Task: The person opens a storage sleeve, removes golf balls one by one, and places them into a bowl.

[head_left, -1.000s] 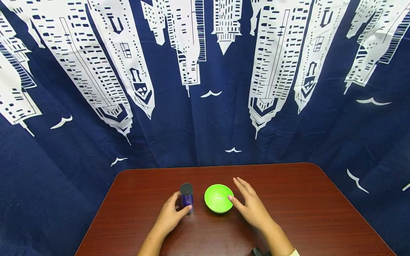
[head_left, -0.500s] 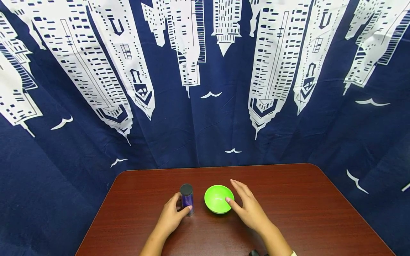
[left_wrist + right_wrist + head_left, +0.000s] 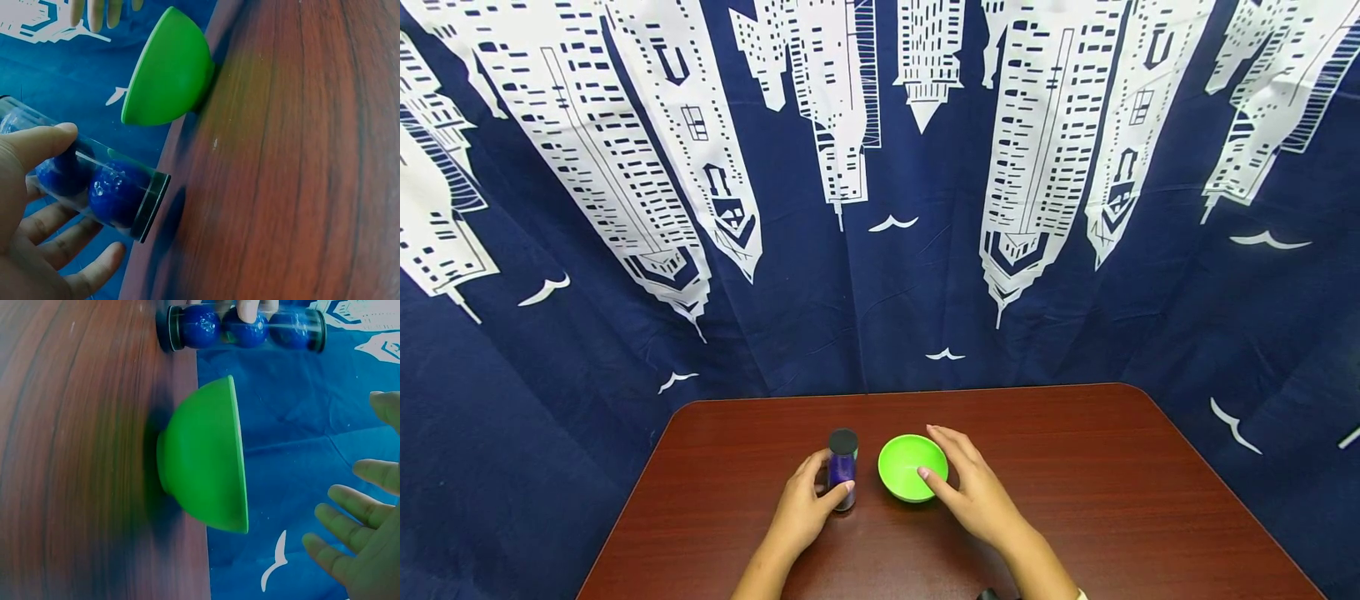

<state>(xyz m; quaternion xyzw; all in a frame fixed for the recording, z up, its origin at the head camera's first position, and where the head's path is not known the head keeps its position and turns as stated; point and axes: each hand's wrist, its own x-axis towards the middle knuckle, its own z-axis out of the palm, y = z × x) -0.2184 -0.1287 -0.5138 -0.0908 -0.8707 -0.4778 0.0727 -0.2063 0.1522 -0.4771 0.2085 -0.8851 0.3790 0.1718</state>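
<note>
The right hand (image 3: 976, 500) has slid in toward the bowl (image 3: 913, 467) over the last second — its thumb was just beside the rim, and now it is right at the rim on the 3 o'clock side. The fingers are still spread and fairly straight, so the hand is open and does not grip anything yet. In the right wrist view the fingers (image 3: 350, 550) are close to the bowl (image 3: 203, 456) but a small gap shows. It looks like the hand is about to steady the bowl.

The left hand (image 3: 805, 508) has stayed put. It wraps around the tube (image 3: 842, 467), thumb on one side and fingers on the other. The tube stands upright on the table (image 3: 1112, 500), just beside the bowl at its 9 o'clock, and it has a black cap on top. The left wrist view shows blue balls inside the clear tube (image 3: 94, 184). The tube has barely moved, maybe a bit nearer the bowl.

The table is dark red-brown wood with a rounded corner. Behind it, at 12 o'clock, hangs a dark blue curtain (image 3: 880, 275) — white towers and small white birds are printed on it.
</note>
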